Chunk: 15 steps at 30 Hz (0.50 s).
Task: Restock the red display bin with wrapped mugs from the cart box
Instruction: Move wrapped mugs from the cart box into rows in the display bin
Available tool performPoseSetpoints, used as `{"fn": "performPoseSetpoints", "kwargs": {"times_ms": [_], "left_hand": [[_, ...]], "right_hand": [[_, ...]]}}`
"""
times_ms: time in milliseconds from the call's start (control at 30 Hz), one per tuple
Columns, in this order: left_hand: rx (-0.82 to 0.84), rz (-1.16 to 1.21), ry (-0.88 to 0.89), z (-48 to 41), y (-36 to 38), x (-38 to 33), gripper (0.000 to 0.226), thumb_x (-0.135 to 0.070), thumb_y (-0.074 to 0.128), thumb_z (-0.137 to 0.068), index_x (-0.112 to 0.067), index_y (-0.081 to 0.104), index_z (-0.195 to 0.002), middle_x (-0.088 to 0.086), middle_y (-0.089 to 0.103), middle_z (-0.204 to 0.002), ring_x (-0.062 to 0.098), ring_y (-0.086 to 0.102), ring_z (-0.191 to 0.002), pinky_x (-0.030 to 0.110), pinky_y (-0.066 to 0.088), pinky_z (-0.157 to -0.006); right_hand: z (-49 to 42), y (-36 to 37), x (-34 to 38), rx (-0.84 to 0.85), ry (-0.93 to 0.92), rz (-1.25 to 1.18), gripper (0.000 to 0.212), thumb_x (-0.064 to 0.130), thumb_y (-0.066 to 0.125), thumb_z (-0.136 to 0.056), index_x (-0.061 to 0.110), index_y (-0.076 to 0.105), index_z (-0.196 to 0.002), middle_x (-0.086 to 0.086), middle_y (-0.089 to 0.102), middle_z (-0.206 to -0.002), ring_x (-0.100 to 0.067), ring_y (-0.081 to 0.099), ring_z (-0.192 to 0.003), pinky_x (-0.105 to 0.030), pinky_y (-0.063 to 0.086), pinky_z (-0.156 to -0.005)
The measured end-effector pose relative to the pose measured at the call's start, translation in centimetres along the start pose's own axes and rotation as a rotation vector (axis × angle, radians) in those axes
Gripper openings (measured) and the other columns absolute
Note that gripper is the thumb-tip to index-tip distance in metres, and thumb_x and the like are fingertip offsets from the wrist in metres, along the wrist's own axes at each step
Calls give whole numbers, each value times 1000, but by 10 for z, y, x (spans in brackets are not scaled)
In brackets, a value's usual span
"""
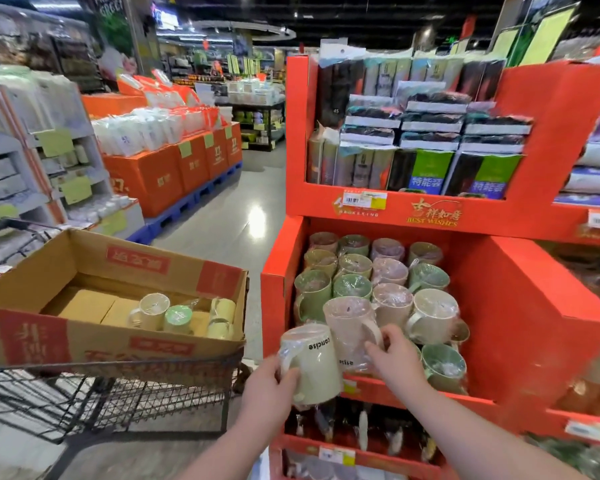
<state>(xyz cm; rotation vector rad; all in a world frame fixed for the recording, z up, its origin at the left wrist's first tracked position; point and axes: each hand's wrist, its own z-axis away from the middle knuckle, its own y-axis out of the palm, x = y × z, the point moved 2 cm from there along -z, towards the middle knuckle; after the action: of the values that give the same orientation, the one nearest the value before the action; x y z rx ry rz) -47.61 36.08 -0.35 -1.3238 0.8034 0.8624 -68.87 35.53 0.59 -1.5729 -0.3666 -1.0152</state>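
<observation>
My left hand point(271, 389) grips a cream wrapped mug point(314, 363), printed "concise", just in front of the red display bin point(520, 327). My right hand point(394, 358) holds a pink wrapped mug point(349, 323) by its handle at the bin's front edge. Inside the bin stand several wrapped mugs point(371, 271) in green, pink and cream. The cardboard cart box point(94, 337) sits on the wire cart point(111, 400) to the left, with three wrapped mugs point(184, 317) left in its right corner.
Above the mug bin is a red shelf point(395, 202) of packaged goods. A lower shelf point(361, 431) holds dark items. Orange boxes on blue pallets point(174, 174) line the aisle's left side, with grey floor point(243, 209) between.
</observation>
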Motion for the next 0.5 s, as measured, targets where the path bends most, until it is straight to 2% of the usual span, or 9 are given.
{"fn": "performPoseSetpoints", "kwargs": {"times_ms": [67,133,233,367,500], "left_hand": [[-24,-2,30,-7,8,-12,6,-21,54,-91,-19,57,-87,-6,57,-79,7,51,-72,17,36,-57],[-60,0,31,-16,13,-20,8,-20,55,-91,-16,60,-95,-4,61,-84,7,53,-74,15,37,-59],[-100,-6,5,-27,21,-30,12,-20,56,-90,-10,61,-94,4,63,-86,14,55,-75,22,41,-64],[-142,-27,-32,-40,35,-34,18,-23,57,-89,-6,60,-93,10,65,-89,25,60,-84,33,46,-71],[-180,-42,-78,-47,46,-35,22,-25,58,-88,-3,58,-89,15,64,-86,22,55,-73,36,45,-68]], "right_hand": [[-16,-9,1,-21,-36,10,12,20,62,-86,14,53,-91,-2,60,-77,-24,58,-75,-37,47,-70],[-32,-16,3,-28,-72,-2,11,19,62,-86,13,54,-89,-3,60,-77,-22,56,-73,-35,44,-65],[-54,-23,6,2,-97,-30,14,19,60,-88,10,50,-83,-3,55,-73,-14,48,-62,-27,35,-53],[-85,-32,14,0,-150,-52,15,17,60,-87,6,51,-82,-3,54,-71,-16,49,-62,-23,37,-52],[-117,-36,22,15,-167,-57,22,18,60,-87,15,45,-73,1,51,-66,-10,45,-60,-25,33,-51]]}}
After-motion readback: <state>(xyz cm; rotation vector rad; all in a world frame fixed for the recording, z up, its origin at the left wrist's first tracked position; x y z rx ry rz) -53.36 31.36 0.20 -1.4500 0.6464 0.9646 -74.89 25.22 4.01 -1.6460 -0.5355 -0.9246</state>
